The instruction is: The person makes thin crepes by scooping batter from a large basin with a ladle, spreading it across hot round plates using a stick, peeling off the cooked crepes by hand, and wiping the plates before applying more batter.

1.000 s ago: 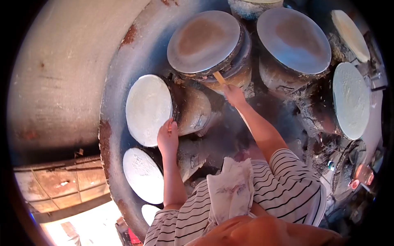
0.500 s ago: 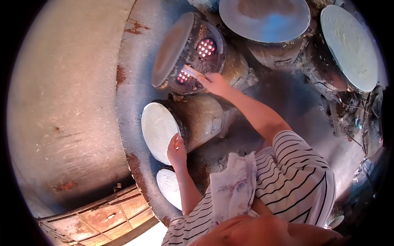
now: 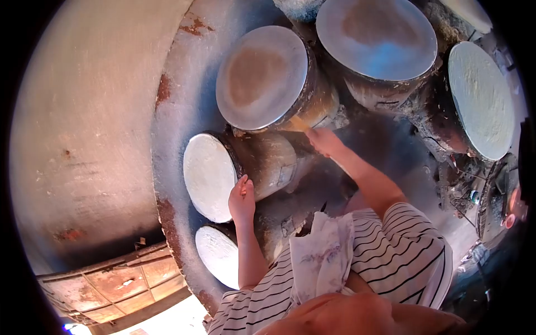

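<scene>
Wooden stick (image 3: 298,124), flat and tan, sits just under the rim of a round, brown-stained metal griddle (image 3: 259,78), the right hand (image 3: 325,140) wrapped around it. I see the left hand (image 3: 242,198) half curled beside a pale-coated disc (image 3: 209,176); its grip I cannot tell. Narrow space parts the griddle from a second plate (image 3: 377,36).

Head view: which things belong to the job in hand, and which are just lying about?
Likely part of the job:
wooden stick, in the right hand
brown-patched griddle beside it
white-topped griddle by the left hand

Seemingly lying about:
reddish object, right edge
small pale object near it, unclear
</scene>
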`<state>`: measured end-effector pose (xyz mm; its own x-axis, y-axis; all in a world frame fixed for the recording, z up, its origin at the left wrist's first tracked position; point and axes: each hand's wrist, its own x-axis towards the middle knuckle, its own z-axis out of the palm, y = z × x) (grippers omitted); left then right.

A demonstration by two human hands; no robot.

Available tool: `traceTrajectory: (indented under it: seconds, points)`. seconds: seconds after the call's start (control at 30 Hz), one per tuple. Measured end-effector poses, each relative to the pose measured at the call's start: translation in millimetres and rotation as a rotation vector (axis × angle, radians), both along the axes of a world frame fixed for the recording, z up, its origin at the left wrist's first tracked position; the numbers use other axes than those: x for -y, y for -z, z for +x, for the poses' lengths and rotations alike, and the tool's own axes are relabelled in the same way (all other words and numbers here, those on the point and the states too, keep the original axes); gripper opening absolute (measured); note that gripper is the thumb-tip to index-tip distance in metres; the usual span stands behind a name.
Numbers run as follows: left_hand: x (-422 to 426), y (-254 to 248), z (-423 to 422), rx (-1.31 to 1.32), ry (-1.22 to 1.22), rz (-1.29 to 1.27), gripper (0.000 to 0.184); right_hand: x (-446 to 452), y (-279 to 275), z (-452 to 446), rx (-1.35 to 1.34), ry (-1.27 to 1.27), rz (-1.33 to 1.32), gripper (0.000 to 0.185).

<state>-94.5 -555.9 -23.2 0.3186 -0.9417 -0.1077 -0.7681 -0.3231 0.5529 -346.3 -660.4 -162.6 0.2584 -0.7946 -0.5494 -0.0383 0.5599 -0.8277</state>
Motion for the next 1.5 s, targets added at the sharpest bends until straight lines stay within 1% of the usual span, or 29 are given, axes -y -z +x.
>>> traceTrajectory:
  seconds: [0.2, 0.23, 0.33, 0.37, 0.4, 0.5, 0.53, 0.57, 0.6, 0.63, 0.67, 0.7, 0.73, 0.77, 0.8, 0.83, 0.87, 0.9, 0.97, 1.0, 1.07, 1.1, 1.2, 1.27, 1.33, 1.37, 1.4, 1.47, 1.5]
  points:
    - [-28.6, 7.4, -10.3, -0.029, 0.003, -0.114, 0.034, 16.4, -28.4, -48.9, 0.111, -0.28, 0.335, 0.041]
    - [-36.1, 12.8, -10.5, -0.086, -0.045, -0.125, 0.034, 14.0, -40.4, -60.6, 0.04, -0.371, 0.317, 0.042]
    - [-69.5, 13.9, -36.6, -0.091, -0.196, -0.111, 0.033, 0.7, -57.4, -95.1, -0.146, -0.525, -0.016, 0.037]
    - [-76.6, 2.8, -56.6, -0.004, -0.237, -0.065, 0.033, -0.8, -81.9, -99.2, -0.23, -0.58, -0.127, 0.032]
    - [-87.8, -1.6, -73.9, -0.065, -0.364, 0.025, 0.035, -2.6, -94.4, -92.0, -0.201, -0.566, -0.143, 0.026]
    - [-155.0, 68.8, -125.7, -0.001, -0.528, 0.212, 0.051, -9.4, -104.2, -48.6, 0.006, -0.66, -0.403, 0.02]
    - [-171.6, 62.7, -155.4, -0.12, -0.624, 0.33, 0.058, -21.9, -103.9, -36.3, 0.112, -0.673, -0.43, 0.019]
    - [-199.3, 73.2, -184.0, -0.13, -0.725, 0.361, 0.058, -30.4, -115.8, -18.8, 0.247, -0.799, -0.605, 0.018]
    - [-224.5, 85.5, -199.0, -0.12, -0.81, 0.37, 0.058, -47.6, -137.3, -2.6, 0.232, -0.826, -0.663, 0.016]
    - [-258.6, 86.2, -209.6, -0.011, -0.991, 0.303, 0.057, -56.1, -163.5, 16.7, 0.235, -0.895, -1.41, 0.015]
    - [-293.9, 84.3, -217.5, 0.104, -1.135, 0.25, 0.057, -65.7, -188.5, 23.0, -0.034, -0.812, -1.873, 0.015]
    - [-324.9, 84.7, -225.3, 0.202, -1.332, 0.261, 0.056, -64.9, -190.2, 21.5, -0.118, -0.869, -1.778, 0.016]
    - [-361.1, 80.3, -216.5, 0.306, -1.491, 0.272, 0.055, -63.1, -197.1, 31.8, 0.131, -0.858, -1.708, 0.018]
    - [-396.1, 75.9, -207.9, 0.273, -1.668, 0.26, 0.054, -74.9, -210.5, 37.2, 0.238, -0.862, -1.673, 0.02]
    - [-431.0, 79.2, -197.3, 0.174, -1.826, 0.126, 0.054, -87.6, -222.7, 40.3, 0.329, -0.854, -1.635, 0.021]
    - [-468.2, 95.0, -181.7, 0.048, -1.955, 0.046, 0.058, -101.7, -231.5, 41.1, 0.531, -1.058, -1.547, 0.025]
    - [-512.9, 137.8, -152.7, -0.096, -2.121, -0.059, 0.061, -116.4, -239.8, 43.5, 0.721, -1.25, -1.44, 0.028]
    - [-521.6, 120.7, -136.0, -0.416, -2.246, -0.38, 0.062, -152.6, -260.0, 48.8, 0.788, -1.421, -1.366, 0.035]
    - [-544.0, 145.5, -102.2, -0.657, -2.299, -0.487, 0.068, -215.5, -263.1, 66.5, 0.901, -1.599, -1.283, 0.032]
    - [-553.5, 160.0, -88.9, -0.662, -2.284, -0.395, 0.069, -251.6, -252.4, 75.0, 0.931, -1.665, -1.271, 0.029]
    - [-562.3, 180.5, -74.1, -0.632, -2.298, -0.239, 0.071, -311.7, -221.2, 77.0, 0.534, -1.768, -0.92, 0.022]
    - [-575.0, 198.2, -76.9, -0.754, -2.213, -0.194, 0.08, -346.1, -205.4, 82.4, 0.455, -1.782, -0.796, 0.025]
    - [-603.0, 208.0, -173.0, -0.879, -2.15, -0.147, 0.066, -452.5, -157.8, 96.0, 0.173, -2.038, -0.481, 0.048]
    - [-642.9, 222.2, -243.3, -0.544, -1.943, 0.262, 0.066, -502.3, -88.3, 102.6, 0.052, -2.157, -0.763, 0.056]
    - [-715.2, 237.3, -292.5, -0.333, -1.856, 0.184, 0.065, -533.0, -70.1, 101.3, -0.165, -2.252, -0.716, 0.057]
    - [-753.3, 240.4, -298.1, -0.123, -1.776, 0.151, 0.062, -545.6, -69.6, 107.4, -0.323, -2.297, -0.78, 0.053]
    - [-777.2, 247.6, -304.2, 0.059, -1.689, 0.114, 0.059, -558.2, -48.9, 117.9, -0.316, -2.269, -0.986, 0.046]
    - [-787.3, 204.2, -264.0, -0.351, -2.026, -0.193, 0.055, -586.9, -39.2, 141.6, -0.324, -2.209, -1.373, 0.036]
    - [-789.2, 193.3, -248.2, -0.568, -2.179, -0.364, 0.052, -600.1, -35.0, 151.5, -0.362, -2.133, -1.311, 0.033]
